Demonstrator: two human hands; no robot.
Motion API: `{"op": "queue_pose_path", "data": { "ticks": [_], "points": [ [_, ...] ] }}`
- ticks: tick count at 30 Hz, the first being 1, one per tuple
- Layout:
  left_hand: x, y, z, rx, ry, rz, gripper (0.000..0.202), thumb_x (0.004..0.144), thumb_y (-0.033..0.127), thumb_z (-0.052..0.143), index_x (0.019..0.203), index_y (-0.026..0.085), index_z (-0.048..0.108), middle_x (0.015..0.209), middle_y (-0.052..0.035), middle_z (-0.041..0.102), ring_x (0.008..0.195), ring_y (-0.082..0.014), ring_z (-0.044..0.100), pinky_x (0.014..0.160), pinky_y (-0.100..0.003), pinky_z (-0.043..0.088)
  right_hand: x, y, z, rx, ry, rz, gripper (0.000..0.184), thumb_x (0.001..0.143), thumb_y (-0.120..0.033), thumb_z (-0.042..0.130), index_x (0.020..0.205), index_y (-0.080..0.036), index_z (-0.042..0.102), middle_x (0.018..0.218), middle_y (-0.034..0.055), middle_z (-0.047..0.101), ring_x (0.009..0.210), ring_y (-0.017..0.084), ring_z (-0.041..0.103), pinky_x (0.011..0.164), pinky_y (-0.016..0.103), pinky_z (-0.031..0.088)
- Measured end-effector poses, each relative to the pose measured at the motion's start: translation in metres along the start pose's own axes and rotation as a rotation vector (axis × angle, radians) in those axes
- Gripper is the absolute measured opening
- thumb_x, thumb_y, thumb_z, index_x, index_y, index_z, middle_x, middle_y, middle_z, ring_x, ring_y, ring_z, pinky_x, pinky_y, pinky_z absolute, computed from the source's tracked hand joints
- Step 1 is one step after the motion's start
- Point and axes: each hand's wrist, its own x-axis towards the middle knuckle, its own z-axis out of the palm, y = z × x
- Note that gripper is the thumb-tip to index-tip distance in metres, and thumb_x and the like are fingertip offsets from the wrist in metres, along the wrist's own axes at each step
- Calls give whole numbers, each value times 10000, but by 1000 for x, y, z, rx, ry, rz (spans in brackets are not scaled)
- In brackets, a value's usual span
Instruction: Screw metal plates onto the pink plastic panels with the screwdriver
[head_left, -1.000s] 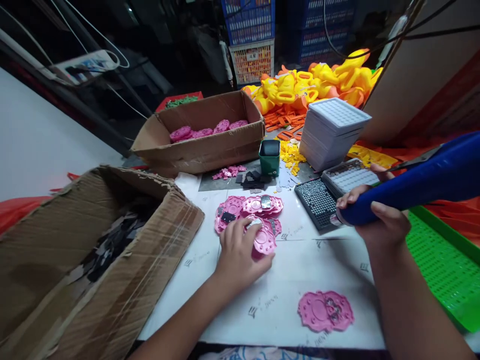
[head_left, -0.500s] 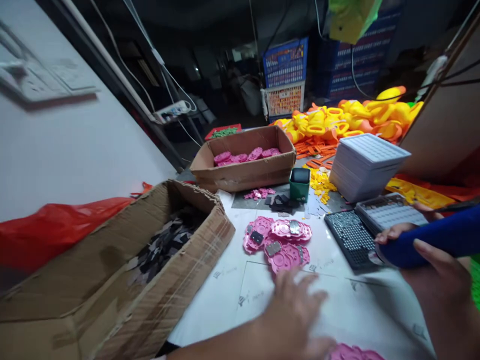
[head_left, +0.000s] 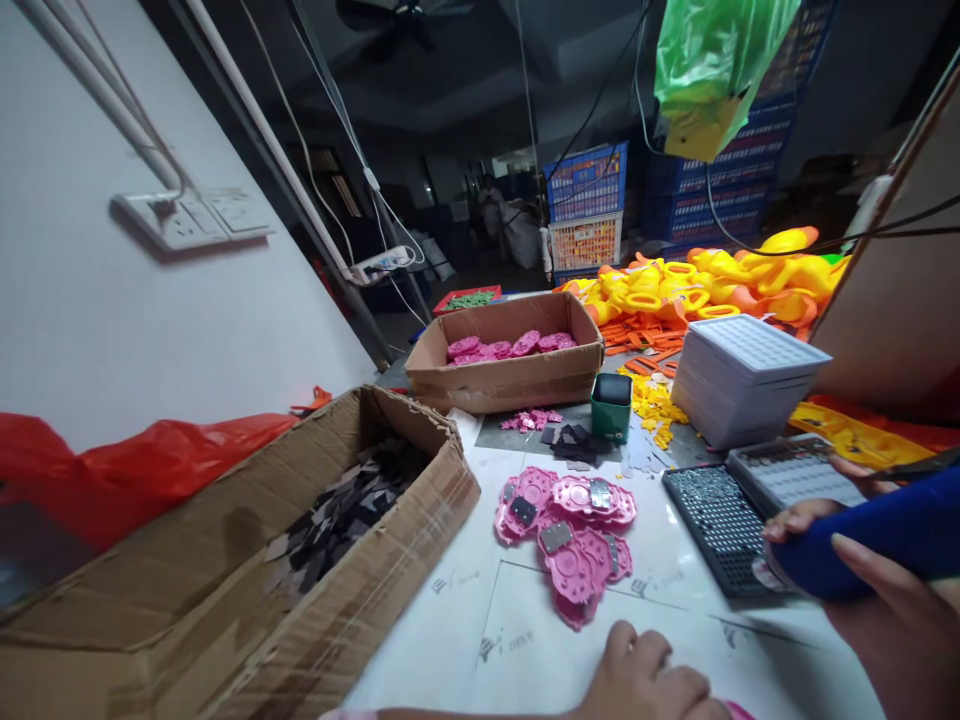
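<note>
My left hand (head_left: pixel 652 680) is at the bottom edge, fingers curled, against a pink plastic part (head_left: pixel 741 711) that is mostly out of view. Wrapped in my right hand (head_left: pixel 881 585) is a blue cylindrical tool (head_left: pixel 870 530) that looks like an electric screwdriver. Its pale end points left, beside a black perforated tray (head_left: pixel 709 525) with small shiny pieces. Past my left hand, several pink plastic parts (head_left: pixel 574 575) overlap in a pile on the white sheet (head_left: pixel 442 640). Silver and dark rectangular plates (head_left: pixel 556 537) sit on them.
An open cardboard box (head_left: pixel 405 600) of dark flat pieces stands left. Another box (head_left: pixel 502 385) holds pink parts at the back. Around them are a green container (head_left: pixel 611 408), stacked white trays (head_left: pixel 739 385) and yellow-orange toys (head_left: pixel 675 285). A green bag (head_left: pixel 720 60) hangs overhead.
My left hand has moved down and right from beside the pink pile to the pink part at the bottom edge, its fingers now curled. My right hand still holds the blue tool. The view has tilted up.
</note>
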Motion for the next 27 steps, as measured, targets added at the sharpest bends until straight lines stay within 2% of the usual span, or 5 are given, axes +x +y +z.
{"op": "queue_pose_path", "data": {
  "ticks": [6, 9, 12, 19, 27],
  "points": [
    [7, -17, -67, -124, -175, -13, 440, 911, 504, 523, 1206, 181, 572, 1266, -97, 634, 1097, -320, 536, 893, -457, 369, -2, -8, 8, 16, -77, -47, 611, 502, -264, 798, 1072, -274, 577, 669, 5, 602, 605, 187, 599, 531, 314, 570],
    [34, -38, -102, -284, -287, -109, 454, 876, 503, 607, 1236, 226, 600, 1265, -114, 633, 1123, -321, 547, 899, -457, 402, -1, -8, 7, 15, -101, -61, 648, 517, -307, 794, 1119, -265, 556, 669, 10, 615, 583, 207, 601, 485, 332, 547],
    [70, -86, -123, -288, -317, -335, 248, 899, 351, 630, 1106, 225, 685, 1111, -64, 702, 1072, -252, 592, 967, -424, 407, 0, -8, 7, 16, -105, -75, 664, 520, -326, 794, 1132, -259, 546, 663, 11, 615, 566, 218, 603, 470, 342, 532],
    [105, -216, -101, -125, -427, -623, 297, 944, 357, 610, 1161, 154, 616, 1191, -82, 628, 1060, -220, 622, 927, -440, 524, 4, -7, 6, 23, -118, -109, 624, 542, -334, 790, 1110, -226, 553, 653, 3, 616, 547, 200, 603, 490, 323, 524],
    [94, -229, -81, -18, -491, -679, 337, 945, 357, 609, 1218, 161, 589, 1252, -95, 595, 1107, -237, 602, 943, -466, 519, 9, -1, 2, 44, -111, -135, 639, 558, -327, 794, 1141, -242, 548, 665, -10, 624, 548, 195, 611, 511, 312, 519]
  ]
}}
